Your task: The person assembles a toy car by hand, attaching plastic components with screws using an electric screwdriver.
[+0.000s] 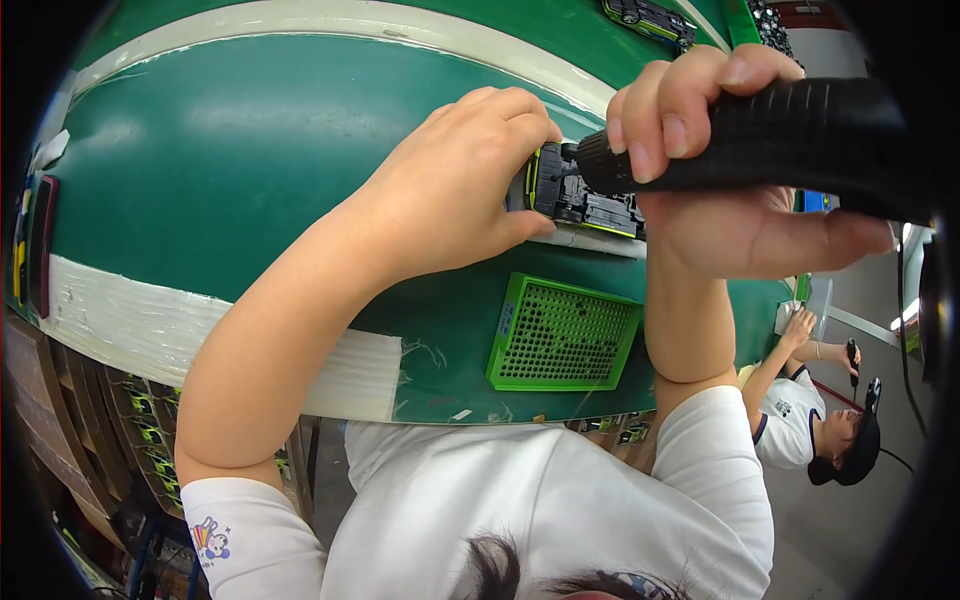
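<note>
My left hand [475, 175] grips the end of a toy car [597, 208], thumb on the near side and fingers over the far side. The car lies with its grey and black underside up and yellow-green body edges showing below. My right hand [690, 190] is wrapped round a black electric screwdriver [790, 135]. Its ribbed nose points down and left over the car's underside. The bit's tip is hard to make out, so I cannot tell whether it touches a screw. Nearer to me lies a green tray [494, 372] with rows of small holes.
A second toy car [650, 22] lies at the far side, near a green bin [741, 22] of small dark parts. White strips [130, 310] edge the green table. Below its front edge are crates [150, 430] of yellow-green parts. A co-worker [800, 410] is at the right.
</note>
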{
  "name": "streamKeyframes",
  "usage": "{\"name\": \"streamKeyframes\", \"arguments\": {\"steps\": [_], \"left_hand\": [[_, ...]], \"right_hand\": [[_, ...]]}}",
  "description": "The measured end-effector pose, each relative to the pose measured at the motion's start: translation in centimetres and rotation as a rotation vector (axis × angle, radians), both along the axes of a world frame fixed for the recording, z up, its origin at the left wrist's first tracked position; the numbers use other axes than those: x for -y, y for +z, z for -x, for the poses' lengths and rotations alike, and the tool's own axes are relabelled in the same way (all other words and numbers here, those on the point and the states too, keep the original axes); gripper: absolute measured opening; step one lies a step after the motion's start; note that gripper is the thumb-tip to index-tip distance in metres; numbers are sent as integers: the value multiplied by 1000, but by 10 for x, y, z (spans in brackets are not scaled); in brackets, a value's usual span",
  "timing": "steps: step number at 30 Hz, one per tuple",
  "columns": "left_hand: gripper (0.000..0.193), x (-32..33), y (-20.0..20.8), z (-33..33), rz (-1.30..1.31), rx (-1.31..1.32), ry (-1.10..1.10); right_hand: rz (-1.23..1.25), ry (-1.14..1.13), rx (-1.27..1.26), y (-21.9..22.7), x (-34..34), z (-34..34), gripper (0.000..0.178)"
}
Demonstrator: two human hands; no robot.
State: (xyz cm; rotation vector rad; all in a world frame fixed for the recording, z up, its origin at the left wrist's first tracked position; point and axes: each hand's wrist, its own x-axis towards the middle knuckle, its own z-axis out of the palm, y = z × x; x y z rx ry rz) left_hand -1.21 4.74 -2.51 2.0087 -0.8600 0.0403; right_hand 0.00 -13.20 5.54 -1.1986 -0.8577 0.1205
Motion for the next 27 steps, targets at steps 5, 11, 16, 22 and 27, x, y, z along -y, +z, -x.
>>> {"name": "streamKeyframes", "arguments": {"steps": [5,11,16,22,27], "left_hand": [[50,7,5,-2,2,10,-10],[55,3,8,-3,-41,4,-39],[53,0,4,-5,-7,89,-26],[59,-5,4,-10,-9,44,-36],[55,-12,12,-1,-5,-58,-16]], "right_hand": [[51,46,185,-5,14,-5,100],[-67,-8,114,-10,0,1,103],[-104,-179,2,-18,-5,7,106],[-12,-364,6,-20,-14,11,101],[-484,-231,280,33,19,31,100]]}}
